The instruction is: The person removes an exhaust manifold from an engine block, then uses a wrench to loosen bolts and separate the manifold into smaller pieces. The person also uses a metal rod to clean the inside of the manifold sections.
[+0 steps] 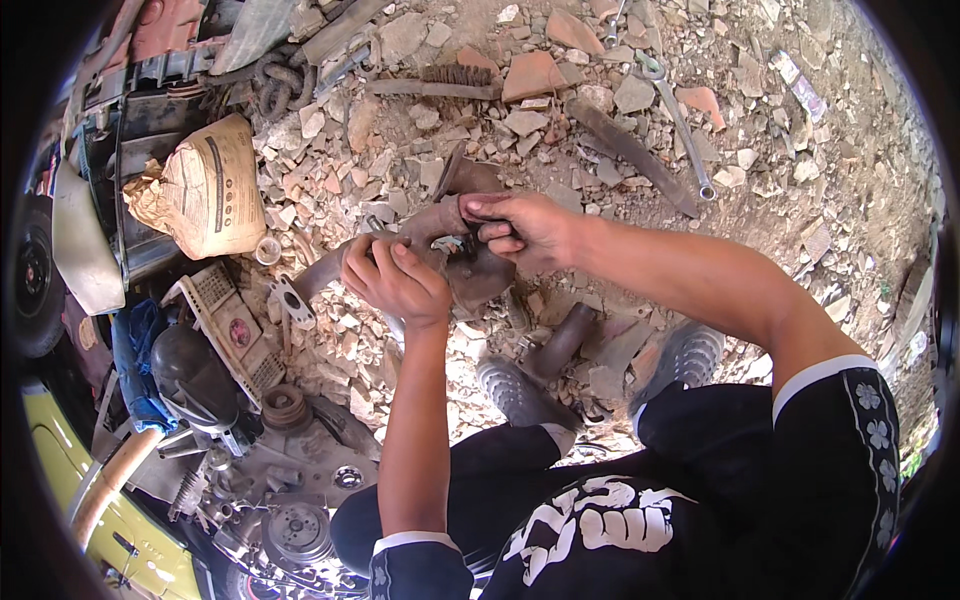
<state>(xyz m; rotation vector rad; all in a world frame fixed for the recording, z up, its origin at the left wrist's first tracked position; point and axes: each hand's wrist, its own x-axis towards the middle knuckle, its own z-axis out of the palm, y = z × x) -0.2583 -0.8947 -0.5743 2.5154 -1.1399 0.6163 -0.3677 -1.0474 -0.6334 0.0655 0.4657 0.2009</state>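
A rusty exhaust pipe (322, 272) lies slantwise in front of me, with a flat two-hole flange (291, 300) at its left end. My left hand (398, 280) is closed round the middle of this pipe. At the pipe's far right end, my right hand (528, 232) is closed, thumb and fingers pinching a thin brownish piece against the pipe; its kind cannot be made out. Behind and below my right hand is more dark rusty metal (483, 277), partly hidden. A short curved pipe piece (563, 342) rests on the rubble between my shoes.
Broken tile and stones cover the ground. A wire brush (440, 88), a flat metal bar (632, 155) and a long wrench (680, 128) lie beyond my hands. At left stand a torn paper sack (215, 190), a plastic basket (225, 325) and an engine (300, 520).
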